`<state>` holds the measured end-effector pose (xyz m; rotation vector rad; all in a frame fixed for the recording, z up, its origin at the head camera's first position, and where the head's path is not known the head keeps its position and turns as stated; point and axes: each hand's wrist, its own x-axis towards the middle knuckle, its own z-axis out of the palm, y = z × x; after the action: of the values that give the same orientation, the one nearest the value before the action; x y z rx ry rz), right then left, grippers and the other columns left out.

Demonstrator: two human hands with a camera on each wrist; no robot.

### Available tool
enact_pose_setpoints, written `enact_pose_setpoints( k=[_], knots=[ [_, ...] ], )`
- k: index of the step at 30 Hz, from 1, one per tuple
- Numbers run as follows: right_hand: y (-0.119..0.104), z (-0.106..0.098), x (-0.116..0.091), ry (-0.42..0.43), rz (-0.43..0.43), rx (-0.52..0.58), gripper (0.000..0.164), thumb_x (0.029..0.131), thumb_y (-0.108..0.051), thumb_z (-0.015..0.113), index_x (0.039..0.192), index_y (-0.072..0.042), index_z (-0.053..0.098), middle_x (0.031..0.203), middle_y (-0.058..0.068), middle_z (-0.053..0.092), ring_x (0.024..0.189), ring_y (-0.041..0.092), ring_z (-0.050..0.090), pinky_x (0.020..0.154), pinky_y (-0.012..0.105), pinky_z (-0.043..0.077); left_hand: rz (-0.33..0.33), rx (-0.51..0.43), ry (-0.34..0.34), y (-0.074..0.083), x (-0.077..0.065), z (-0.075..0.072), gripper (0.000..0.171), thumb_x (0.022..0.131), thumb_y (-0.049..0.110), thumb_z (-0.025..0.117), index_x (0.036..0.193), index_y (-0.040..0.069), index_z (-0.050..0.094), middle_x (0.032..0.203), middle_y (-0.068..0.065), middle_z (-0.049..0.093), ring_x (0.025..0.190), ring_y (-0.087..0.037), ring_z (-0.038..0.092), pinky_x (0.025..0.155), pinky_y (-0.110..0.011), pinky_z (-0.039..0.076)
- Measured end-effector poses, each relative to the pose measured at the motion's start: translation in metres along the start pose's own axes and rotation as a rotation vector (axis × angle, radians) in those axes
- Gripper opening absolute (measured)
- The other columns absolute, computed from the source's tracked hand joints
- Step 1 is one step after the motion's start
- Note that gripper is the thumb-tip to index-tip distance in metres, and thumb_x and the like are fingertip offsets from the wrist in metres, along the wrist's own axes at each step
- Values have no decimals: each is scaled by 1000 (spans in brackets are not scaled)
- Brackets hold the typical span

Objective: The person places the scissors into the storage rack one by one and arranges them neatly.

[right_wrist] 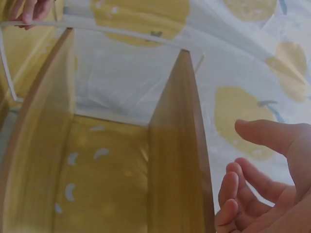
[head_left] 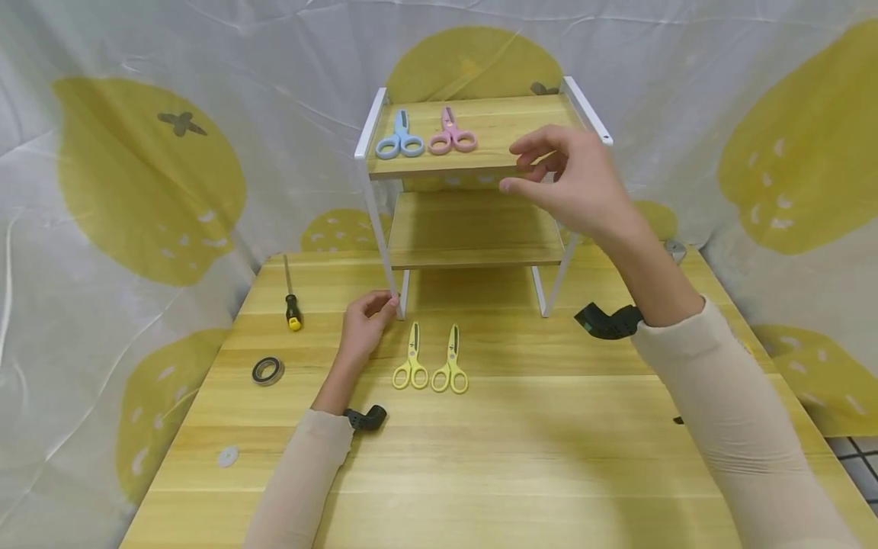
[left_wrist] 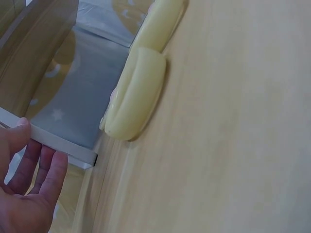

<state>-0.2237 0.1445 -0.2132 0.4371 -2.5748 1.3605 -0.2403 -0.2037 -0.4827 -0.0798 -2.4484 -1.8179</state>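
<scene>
A small two-tier shelf rack [head_left: 473, 255] with wooden boards and white metal legs stands at the back of the table. My left hand [head_left: 366, 324] grips its front left leg [left_wrist: 63, 143] near the foot, thumb on one side and fingers on the other. In front of the top board's right part hovers my right hand [head_left: 572, 179], fingers loosely bent and apart, holding nothing. Blue scissors [head_left: 400, 141] and pink scissors [head_left: 451, 137] lie side by side on the top board's left half. Two yellow scissors [head_left: 411, 366] [head_left: 450, 367] lie on the table before the rack.
On the table's left side are a screwdriver [head_left: 293, 309], a tape roll [head_left: 267, 371] and a pale disc [head_left: 229, 457]. A small grey object [head_left: 675, 250] sits at the back right corner. A lemon-print curtain [head_left: 295, 114] hangs behind the rack and at both sides.
</scene>
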Motion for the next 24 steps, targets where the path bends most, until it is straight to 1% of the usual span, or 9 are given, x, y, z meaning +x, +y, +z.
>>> enact_pose_setpoints(
  k=[1,6,8,10,13,15,18,20,24],
  knots=[
    [3,1,-6,-1,-9,1,47,87,-35,84,127,-14,69,117,-1,66,97,16,61,79,25,49,-13,4,-2,0,0,0,35,100,31,71,122,5,72,120,-17,73,114,-27,67,86,-17,55],
    [22,12,-31,-7,-48,-5,39,90,-34,81,123,-15,70,111,1,71,94,13,63,76,24,49,-18,6,9,-3,1,-1,33,99,31,71,121,6,72,120,-15,74,112,-24,67,86,-18,57],
    [30,18,-42,-25,-41,-11,38,91,-34,80,123,-15,70,112,2,72,95,13,63,78,24,49,-10,4,13,-4,2,0,33,98,32,72,120,6,73,118,-14,74,109,-22,68,85,-19,57],
    [39,25,-52,-51,-26,-20,38,92,-33,80,123,-15,70,113,3,72,96,14,64,81,26,50,-20,4,9,-2,1,1,33,99,30,72,121,6,72,119,-16,73,108,-21,67,84,-18,56],
    [55,40,-69,-96,-11,-30,39,92,-34,79,125,-15,69,115,1,73,99,16,65,85,31,51,-47,4,1,3,0,1,32,100,27,70,123,4,71,122,-18,72,110,-21,66,85,-17,55],
    [66,51,-78,-120,-14,-22,39,91,-33,81,124,-15,69,115,0,73,99,17,66,85,35,53,-63,5,-5,8,-1,1,31,101,22,69,124,2,70,123,-21,71,111,-23,66,85,-17,55],
    [81,68,-90,-157,-17,9,39,90,-30,82,124,-15,69,116,-1,73,100,19,66,84,38,53,-76,13,-10,13,-2,1,30,102,18,67,125,-1,69,124,-23,71,113,-26,65,85,-18,55],
    [90,79,-97,-177,-12,29,39,90,-29,82,124,-15,68,118,-1,72,102,21,66,84,39,54,-78,16,-9,12,-1,1,30,102,17,67,125,-1,69,124,-23,70,114,-28,64,84,-18,55],
    [108,100,-112,-202,18,40,43,90,-29,82,127,-14,67,124,1,71,106,26,66,86,40,54,-66,6,-2,4,2,0,31,101,22,69,124,1,70,123,-21,71,113,-27,64,83,-17,55]
  ],
)
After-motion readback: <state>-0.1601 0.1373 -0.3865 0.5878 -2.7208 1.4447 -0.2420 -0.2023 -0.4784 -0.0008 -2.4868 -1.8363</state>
